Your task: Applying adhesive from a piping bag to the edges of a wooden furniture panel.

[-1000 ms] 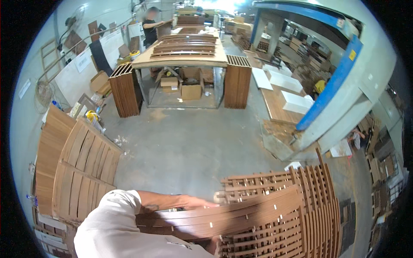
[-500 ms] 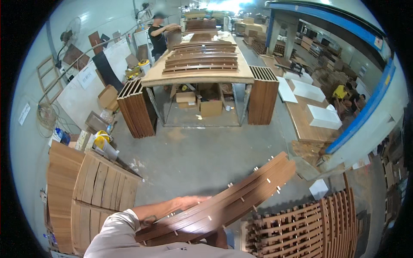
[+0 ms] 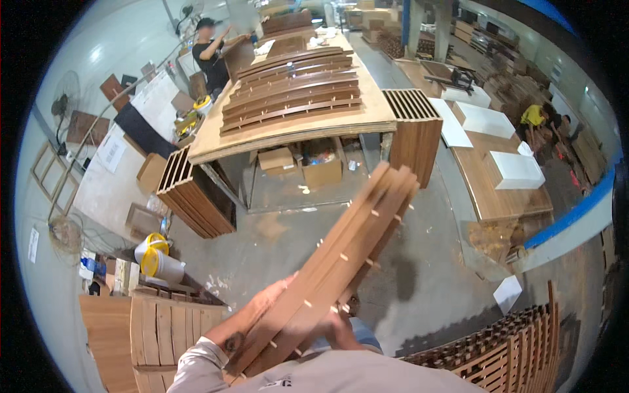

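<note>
The left hand is clamped on the left long edge of the bundle of slats; the right hand is clamped on the right long edge, lower down. The fingertips of both hands are hidden by the wood. The bundle is held above the floor, slanting up and to the right.

Relative to the earlier frames, the bundle has left the slatted stack at the lower right and turned to a steeper angle. Its far end now overlaps the view of the floor before the table. The table appears larger, and less of the slatted stack is in view.

The slats are long, narrow, brown, wood-grained strips, laid face to face and slightly offset. Short pale pegs project from them. Similar curved slats lie in rows on the pale, flat tabletop. Upright stacks of brown panels, a left stack and a right stack, flank the table. White buckets with yellow parts stand at the left, near a rough plank frame.

The bundle's far end is blurred. Its near end is partly covered by the shirt. The slatted stack is cut off by the shirt and the lower rim.
</note>
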`<move>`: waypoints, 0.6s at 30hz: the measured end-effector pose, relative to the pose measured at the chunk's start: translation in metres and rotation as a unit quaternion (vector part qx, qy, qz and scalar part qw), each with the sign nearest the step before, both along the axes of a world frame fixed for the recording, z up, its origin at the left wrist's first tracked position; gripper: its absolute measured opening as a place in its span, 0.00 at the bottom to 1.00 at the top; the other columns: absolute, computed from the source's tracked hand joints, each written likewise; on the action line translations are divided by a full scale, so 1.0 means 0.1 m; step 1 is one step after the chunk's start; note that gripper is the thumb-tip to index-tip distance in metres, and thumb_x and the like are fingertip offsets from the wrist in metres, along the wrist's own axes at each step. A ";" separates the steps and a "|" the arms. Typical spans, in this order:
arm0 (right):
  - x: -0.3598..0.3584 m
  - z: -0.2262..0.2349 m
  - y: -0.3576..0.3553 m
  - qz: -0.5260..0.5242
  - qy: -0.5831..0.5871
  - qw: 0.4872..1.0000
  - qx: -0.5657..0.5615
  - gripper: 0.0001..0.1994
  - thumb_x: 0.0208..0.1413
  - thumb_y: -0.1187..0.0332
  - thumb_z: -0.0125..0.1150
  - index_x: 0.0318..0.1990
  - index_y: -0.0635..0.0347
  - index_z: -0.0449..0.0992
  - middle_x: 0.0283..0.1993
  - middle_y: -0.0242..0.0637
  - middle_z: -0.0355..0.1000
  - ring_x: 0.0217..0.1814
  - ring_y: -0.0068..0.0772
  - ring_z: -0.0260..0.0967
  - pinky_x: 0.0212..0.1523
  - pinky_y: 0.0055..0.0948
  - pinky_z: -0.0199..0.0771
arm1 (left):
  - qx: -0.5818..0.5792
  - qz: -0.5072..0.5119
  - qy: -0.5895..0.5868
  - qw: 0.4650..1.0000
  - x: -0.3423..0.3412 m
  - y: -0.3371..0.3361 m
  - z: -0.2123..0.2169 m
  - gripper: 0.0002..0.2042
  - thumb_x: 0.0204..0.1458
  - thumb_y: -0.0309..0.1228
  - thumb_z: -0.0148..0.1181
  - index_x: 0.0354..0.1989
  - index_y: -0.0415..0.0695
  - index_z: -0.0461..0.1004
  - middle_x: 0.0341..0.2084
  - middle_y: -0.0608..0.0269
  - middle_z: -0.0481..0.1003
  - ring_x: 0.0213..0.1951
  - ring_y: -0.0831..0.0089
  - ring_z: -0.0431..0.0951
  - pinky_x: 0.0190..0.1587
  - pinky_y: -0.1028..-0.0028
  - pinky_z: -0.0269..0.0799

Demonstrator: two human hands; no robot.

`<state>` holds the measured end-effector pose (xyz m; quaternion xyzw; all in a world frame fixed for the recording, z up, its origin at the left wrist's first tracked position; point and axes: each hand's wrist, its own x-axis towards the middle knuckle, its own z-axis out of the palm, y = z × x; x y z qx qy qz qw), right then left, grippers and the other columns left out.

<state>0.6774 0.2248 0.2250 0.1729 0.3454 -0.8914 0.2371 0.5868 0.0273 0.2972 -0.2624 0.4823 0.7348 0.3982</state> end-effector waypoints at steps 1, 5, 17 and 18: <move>-0.27 0.04 -0.04 0.006 0.013 1.000 0.011 0.18 0.63 0.60 0.53 0.58 0.53 0.67 0.53 0.35 0.70 0.57 0.34 0.66 0.54 0.38 0.68 | 0.012 0.008 0.012 1.000 -0.27 -0.03 0.00 0.30 0.62 0.51 0.51 0.66 0.45 0.63 0.62 0.59 0.68 0.61 0.65 0.67 0.62 0.61 0.66; -1.57 0.24 -0.22 -0.005 -0.036 0.999 0.005 0.26 0.65 0.54 0.53 0.64 0.58 0.62 0.62 0.39 0.64 0.63 0.38 0.62 0.59 0.40 0.67 | 0.048 0.056 0.086 0.994 -1.33 -0.18 0.07 0.30 0.62 0.51 0.51 0.66 0.45 0.63 0.62 0.59 0.68 0.61 0.65 0.68 0.62 0.61 0.66; -5.27 0.83 -1.06 0.064 0.069 0.992 0.088 0.32 0.61 0.47 0.58 0.60 0.66 0.64 0.56 0.42 0.69 0.55 0.39 0.71 0.54 0.38 0.73 | 0.148 0.214 0.242 0.935 -4.55 -1.04 -0.01 0.29 0.62 0.50 0.52 0.66 0.45 0.64 0.61 0.60 0.68 0.60 0.65 0.69 0.62 0.62 0.67; -5.46 0.90 -1.10 0.070 0.086 0.990 0.086 0.34 0.59 0.46 0.59 0.60 0.69 0.64 0.56 0.45 0.68 0.55 0.42 0.71 0.53 0.40 0.74 | 0.151 0.229 0.255 0.927 -4.73 -1.09 0.03 0.29 0.62 0.50 0.52 0.66 0.45 0.64 0.61 0.60 0.68 0.60 0.65 0.69 0.62 0.62 0.67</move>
